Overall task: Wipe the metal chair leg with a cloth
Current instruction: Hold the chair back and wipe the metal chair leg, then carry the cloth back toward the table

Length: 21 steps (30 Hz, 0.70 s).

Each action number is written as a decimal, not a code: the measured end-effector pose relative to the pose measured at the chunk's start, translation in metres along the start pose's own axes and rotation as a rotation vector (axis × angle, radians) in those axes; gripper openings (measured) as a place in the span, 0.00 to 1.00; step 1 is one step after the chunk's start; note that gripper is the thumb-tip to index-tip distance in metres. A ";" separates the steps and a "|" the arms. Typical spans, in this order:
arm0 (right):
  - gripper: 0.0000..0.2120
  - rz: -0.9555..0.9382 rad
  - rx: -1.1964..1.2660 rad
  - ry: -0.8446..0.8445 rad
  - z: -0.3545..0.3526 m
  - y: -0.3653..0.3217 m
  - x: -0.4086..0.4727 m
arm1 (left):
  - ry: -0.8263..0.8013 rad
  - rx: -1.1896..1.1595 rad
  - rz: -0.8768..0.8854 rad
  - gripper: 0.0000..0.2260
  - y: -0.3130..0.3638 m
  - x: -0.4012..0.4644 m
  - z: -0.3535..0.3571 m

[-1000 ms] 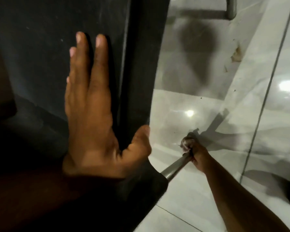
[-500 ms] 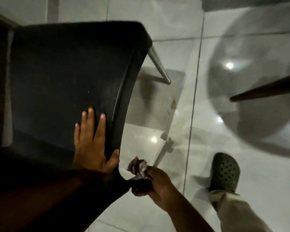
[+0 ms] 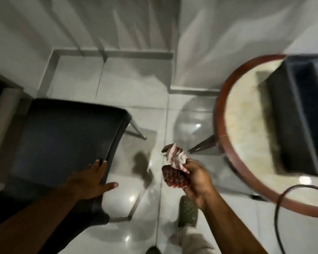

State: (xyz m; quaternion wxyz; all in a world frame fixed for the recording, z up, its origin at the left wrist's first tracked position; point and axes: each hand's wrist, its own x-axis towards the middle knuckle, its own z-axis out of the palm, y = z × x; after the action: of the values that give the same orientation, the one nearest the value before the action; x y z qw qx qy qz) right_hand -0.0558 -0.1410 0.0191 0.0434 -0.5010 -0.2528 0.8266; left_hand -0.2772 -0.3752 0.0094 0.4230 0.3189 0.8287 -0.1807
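A black chair (image 3: 62, 142) stands on the white tiled floor at the left. Its far metal leg (image 3: 137, 131) slants out below the seat's right corner, and a near metal leg (image 3: 135, 208) shows beneath the front edge. My left hand (image 3: 92, 180) lies flat and spread on the seat's near right edge. My right hand (image 3: 195, 178) is raised over the floor to the right of the chair, away from both legs, shut on a crumpled white and dark red cloth (image 3: 174, 165).
A round table (image 3: 220, 129) with a reddish wooden rim and pale top fills the right side, one tapered leg (image 3: 204, 146) pointing toward the cloth. A black box (image 3: 301, 114) sits on it. A dark cable (image 3: 281, 213) loops at lower right. My green clog (image 3: 188, 213) is below my right hand.
The view has risen from close beside the chair to standing height. My right hand has left the near leg and lifted the cloth up. My left hand stays on the seat edge.
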 end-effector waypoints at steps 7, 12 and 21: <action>0.21 -0.356 0.033 0.084 -0.031 -0.142 -0.180 | 0.262 -0.175 0.368 0.44 0.172 -0.120 -0.080; 0.19 -0.679 0.243 0.299 -0.115 -0.216 -0.320 | 0.387 -0.081 0.523 0.44 0.253 -0.192 -0.119; 0.23 -1.004 0.331 0.383 -0.257 -0.310 -0.436 | 0.583 0.063 0.582 0.45 0.394 -0.204 -0.174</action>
State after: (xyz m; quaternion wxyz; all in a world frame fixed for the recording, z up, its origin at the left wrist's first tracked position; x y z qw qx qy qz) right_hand 0.3218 0.0823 0.4185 0.5544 -0.4469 -0.3149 0.6275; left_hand -0.0216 -0.0648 0.2644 0.1941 0.5907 0.7830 0.0190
